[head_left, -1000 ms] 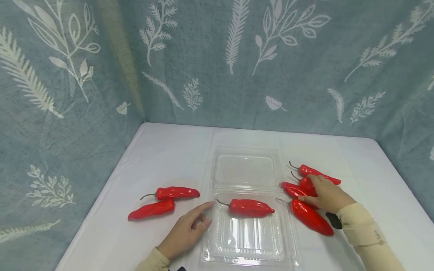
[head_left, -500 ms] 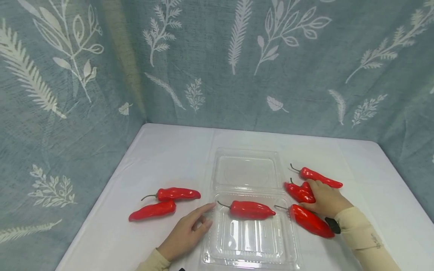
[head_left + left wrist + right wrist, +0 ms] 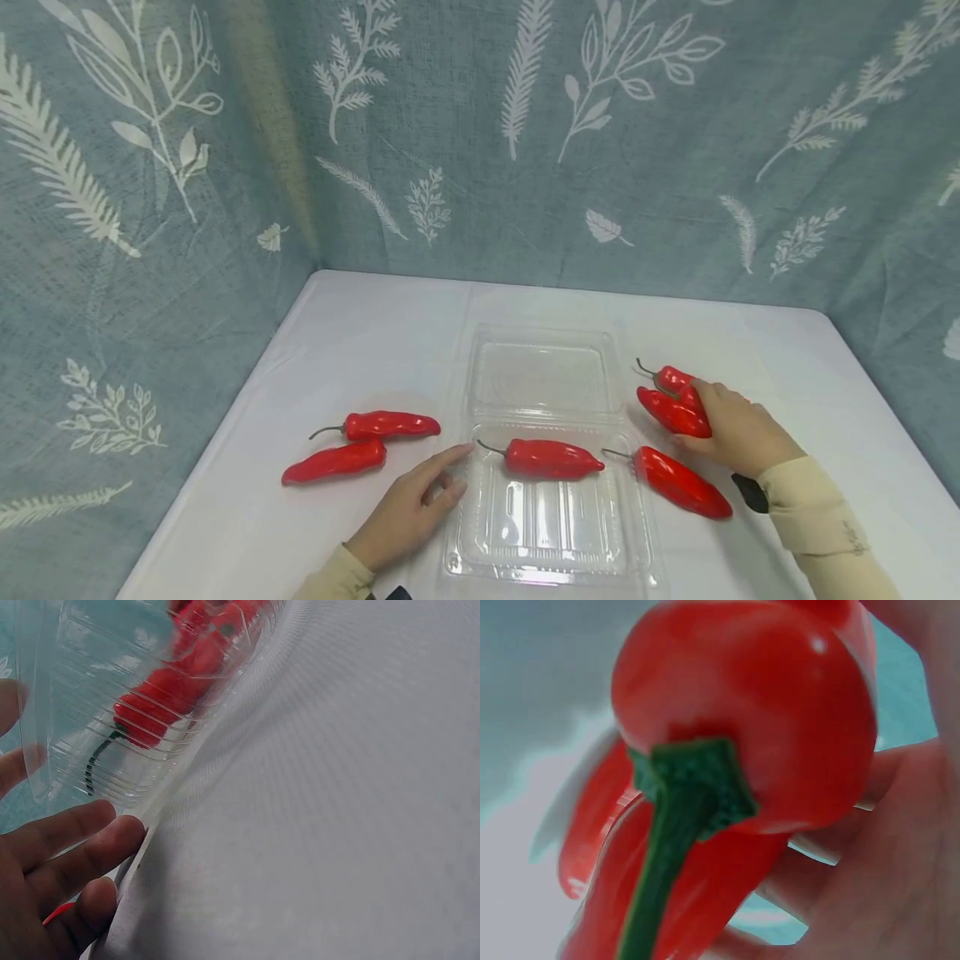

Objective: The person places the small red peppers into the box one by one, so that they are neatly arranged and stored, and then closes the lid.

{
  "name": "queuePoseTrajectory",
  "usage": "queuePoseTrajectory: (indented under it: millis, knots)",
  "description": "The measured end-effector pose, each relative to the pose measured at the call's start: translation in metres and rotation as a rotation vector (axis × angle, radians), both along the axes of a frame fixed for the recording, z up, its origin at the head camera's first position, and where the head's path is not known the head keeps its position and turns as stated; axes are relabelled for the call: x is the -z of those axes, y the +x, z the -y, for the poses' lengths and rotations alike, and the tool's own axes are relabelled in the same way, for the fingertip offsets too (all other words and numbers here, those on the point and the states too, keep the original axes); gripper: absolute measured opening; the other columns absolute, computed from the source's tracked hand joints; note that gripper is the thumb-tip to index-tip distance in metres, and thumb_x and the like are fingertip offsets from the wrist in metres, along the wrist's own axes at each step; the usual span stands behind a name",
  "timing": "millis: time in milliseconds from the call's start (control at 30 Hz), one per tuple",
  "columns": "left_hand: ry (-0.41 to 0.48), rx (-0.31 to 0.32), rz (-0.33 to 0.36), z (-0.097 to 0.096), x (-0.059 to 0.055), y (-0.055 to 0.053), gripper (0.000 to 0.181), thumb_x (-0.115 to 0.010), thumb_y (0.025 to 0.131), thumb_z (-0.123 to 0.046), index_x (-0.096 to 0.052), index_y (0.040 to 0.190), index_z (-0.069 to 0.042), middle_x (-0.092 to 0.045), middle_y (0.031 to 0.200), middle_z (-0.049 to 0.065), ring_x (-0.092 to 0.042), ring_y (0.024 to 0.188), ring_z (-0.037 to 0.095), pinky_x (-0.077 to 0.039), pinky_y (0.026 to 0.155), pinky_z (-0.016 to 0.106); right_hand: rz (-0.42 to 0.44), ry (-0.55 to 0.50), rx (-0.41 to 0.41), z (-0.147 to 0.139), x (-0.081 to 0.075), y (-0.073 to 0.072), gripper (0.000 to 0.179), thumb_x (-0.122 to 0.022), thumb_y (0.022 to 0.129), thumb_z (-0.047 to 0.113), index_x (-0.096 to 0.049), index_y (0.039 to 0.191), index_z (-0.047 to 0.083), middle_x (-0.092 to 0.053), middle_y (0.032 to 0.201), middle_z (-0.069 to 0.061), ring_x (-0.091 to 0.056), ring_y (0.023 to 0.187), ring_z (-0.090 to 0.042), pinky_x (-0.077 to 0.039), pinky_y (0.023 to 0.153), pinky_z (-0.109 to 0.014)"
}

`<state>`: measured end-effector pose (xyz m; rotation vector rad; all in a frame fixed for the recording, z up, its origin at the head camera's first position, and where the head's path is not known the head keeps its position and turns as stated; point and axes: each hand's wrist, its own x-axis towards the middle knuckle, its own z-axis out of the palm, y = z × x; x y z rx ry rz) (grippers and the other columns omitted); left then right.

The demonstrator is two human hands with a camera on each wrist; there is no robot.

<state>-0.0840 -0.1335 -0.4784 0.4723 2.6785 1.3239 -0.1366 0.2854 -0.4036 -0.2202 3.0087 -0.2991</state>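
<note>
My right hand [image 3: 741,429] curls round a red chili pepper [image 3: 750,712]; its green stem points at the camera in the right wrist view. A second red pepper [image 3: 671,411], tip to the left, lies against it; whether the fingers hold both I cannot tell. Behind them a third pepper [image 3: 675,377] is partly hidden by the hand. Nearer me, a pepper [image 3: 682,483] overlaps the right rim of the clear plastic clamshell box [image 3: 551,567]. One pepper [image 3: 553,460] lies crosswise inside that box. My left hand [image 3: 412,504] rests loosely bent by its left edge, holding nothing.
Two more red peppers [image 3: 392,424] lie left of the box on the white table [image 3: 375,333]. The box's lid [image 3: 543,371] lies folded back, away from me. A patterned blue-grey cloth [image 3: 465,167] hangs behind the table and along its left side.
My right hand has drawn peppers together and moved slightly right and away, now covering more of the far pepper. The near pepper has shifted a little left. My left hand has stayed still.
</note>
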Motion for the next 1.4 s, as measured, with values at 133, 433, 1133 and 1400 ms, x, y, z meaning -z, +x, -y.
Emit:
queuePoseTrajectory:
  millis: [133, 433, 1133, 1400]
  knots:
    - [0.004, -0.004, 0.003, 0.001, -0.001, -0.002, 0.044, -0.056, 0.095, -0.042, -0.044, 0.138, -0.044, -0.056, 0.092, -0.018, -0.051, 0.081, 0.004, -0.045, 0.074, 0.024, -0.09, 0.02, -0.05, 0.003, -0.012, 0.004, 0.076, -0.079, 0.074, 0.036, -0.043, 0.128, -0.005, -0.06, 0.101, -0.02, -0.06, 0.083, -0.032, -0.055, 0.07, -0.049]
    - [0.003, 0.001, 0.002, 0.002, -0.002, -0.005, 0.045, -0.057, 0.094, -0.04, -0.045, 0.138, -0.042, -0.056, 0.092, -0.018, -0.05, 0.079, 0.004, -0.045, 0.072, 0.023, -0.16, 0.034, -0.115, 0.031, -0.036, 0.016, 0.076, -0.082, 0.071, 0.037, -0.045, 0.126, -0.001, -0.061, 0.099, -0.013, -0.058, 0.083, -0.026, -0.054, 0.071, -0.048]
    - [0.003, 0.011, -0.002, 0.004, -0.009, -0.011, 0.045, -0.059, 0.094, -0.036, -0.047, 0.137, -0.041, -0.055, 0.091, -0.018, -0.051, 0.08, 0.004, -0.046, 0.074, 0.023, -0.307, 0.088, -0.38, 0.098, -0.044, 0.03, 0.081, -0.084, 0.068, 0.043, -0.05, 0.128, 0.001, -0.063, 0.105, -0.009, -0.06, 0.094, -0.024, -0.052, 0.079, -0.043]
    - [-0.002, 0.02, -0.03, 0.006, -0.008, -0.014, 0.044, -0.058, 0.094, -0.037, -0.047, 0.138, -0.038, -0.056, 0.091, -0.016, -0.05, 0.078, 0.003, -0.045, 0.072, 0.023, -0.312, 0.112, -0.487, 0.129, -0.034, 0.038, 0.08, -0.081, 0.07, 0.046, -0.05, 0.129, 0.001, -0.063, 0.111, -0.008, -0.061, 0.101, -0.024, -0.051, 0.077, -0.041]
